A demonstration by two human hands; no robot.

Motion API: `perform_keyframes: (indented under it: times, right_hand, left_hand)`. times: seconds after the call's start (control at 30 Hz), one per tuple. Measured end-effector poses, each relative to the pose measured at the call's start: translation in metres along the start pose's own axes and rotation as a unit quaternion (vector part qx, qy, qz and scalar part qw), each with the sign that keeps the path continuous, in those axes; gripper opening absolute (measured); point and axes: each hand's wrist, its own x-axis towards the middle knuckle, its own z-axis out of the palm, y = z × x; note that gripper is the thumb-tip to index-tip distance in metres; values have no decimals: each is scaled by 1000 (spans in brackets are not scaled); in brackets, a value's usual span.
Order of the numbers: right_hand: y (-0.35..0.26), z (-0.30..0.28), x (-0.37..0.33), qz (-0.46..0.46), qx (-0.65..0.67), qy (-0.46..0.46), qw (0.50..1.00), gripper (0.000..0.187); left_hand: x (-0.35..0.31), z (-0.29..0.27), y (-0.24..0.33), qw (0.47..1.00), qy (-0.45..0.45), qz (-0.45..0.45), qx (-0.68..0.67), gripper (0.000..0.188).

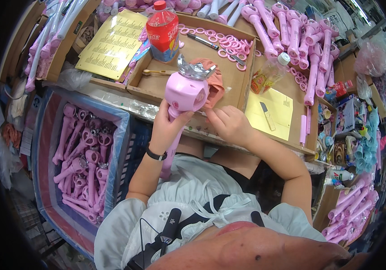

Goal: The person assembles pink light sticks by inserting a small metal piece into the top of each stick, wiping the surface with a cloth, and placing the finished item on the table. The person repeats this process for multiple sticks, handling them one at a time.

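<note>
My left hand [168, 128] is wrapped round the handle of a pink toy wand [181, 93], just under its round, hollow head. A silver crown [194, 69] tops the head, and an opening in its side faces right. The handle slants down toward my lap. My right hand [230, 125] is close to the head's lower right side, fingers curled and pinched together. What they hold, if anything, is too small to make out. Behind the wand lies a crumpled orange cloth [216, 83], partly hidden by the head.
A cardboard tray [157, 74] holds pink rings [233, 42], a marker [203, 42] and a red-capped bottle [162, 33]. A knife [267, 116] lies on yellow paper [280, 105] near another bottle [269, 74]. A lined blue crate [120, 112] at left contains several crowned wands; more wands [298, 36] lie at far right.
</note>
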Motion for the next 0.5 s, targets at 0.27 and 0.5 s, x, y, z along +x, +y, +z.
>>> perform_keyframes:
  times: [0.27,0.5]
  right_hand:
    - [2,-11,13,482,605,-276,571,32]
    - [-4,-8,7,419,535,-205,704,24]
  left_hand:
    - [-5,9,1,985,46,150,76,64]
    - [-10,5,-6,986,45,129,99,68]
